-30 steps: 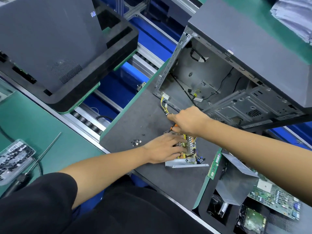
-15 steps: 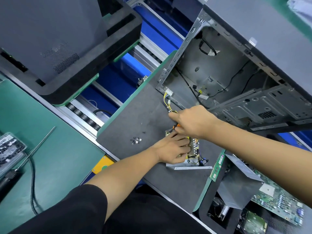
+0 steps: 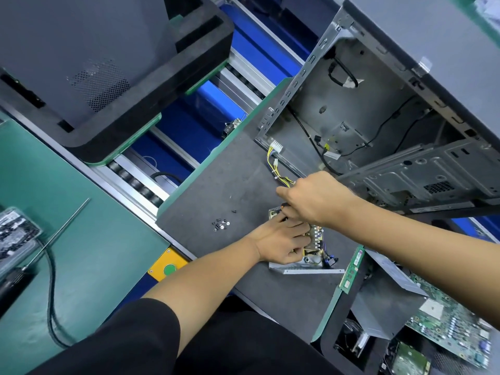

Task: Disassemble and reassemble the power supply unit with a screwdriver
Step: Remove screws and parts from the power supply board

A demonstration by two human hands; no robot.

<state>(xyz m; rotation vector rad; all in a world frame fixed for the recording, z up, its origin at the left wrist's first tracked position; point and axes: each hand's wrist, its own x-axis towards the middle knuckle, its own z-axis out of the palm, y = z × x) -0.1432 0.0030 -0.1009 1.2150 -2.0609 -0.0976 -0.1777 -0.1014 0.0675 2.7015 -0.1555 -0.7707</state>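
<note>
The opened power supply unit (image 3: pixel 315 249) lies on the grey work pallet (image 3: pixel 216 190), its circuit board and metal tray partly showing. My left hand (image 3: pixel 281 243) rests on top of it, fingers curled over the board. My right hand (image 3: pixel 313 198) is just above it, fist curled round a screwdriver whose orange-black handle (image 3: pixel 284 205) barely shows; the tip is hidden. Yellow cables (image 3: pixel 273 158) with white connectors run from the unit toward the open computer case (image 3: pixel 365 117). Several small loose screws (image 3: pixel 220 224) lie on the pallet to the left of the unit.
A second computer case on a black tray (image 3: pixel 108 77) sits on the conveyor at upper left. A long electric screwdriver (image 3: pixel 62 231) and a clear parts box (image 3: pixel 16 234) lie on the green bench. A motherboard (image 3: pixel 446 328) and RAM stick (image 3: pixel 353 266) lie at lower right.
The view has shifted slightly; both hands stay on the power supply unit, the right hand a little higher over it.
</note>
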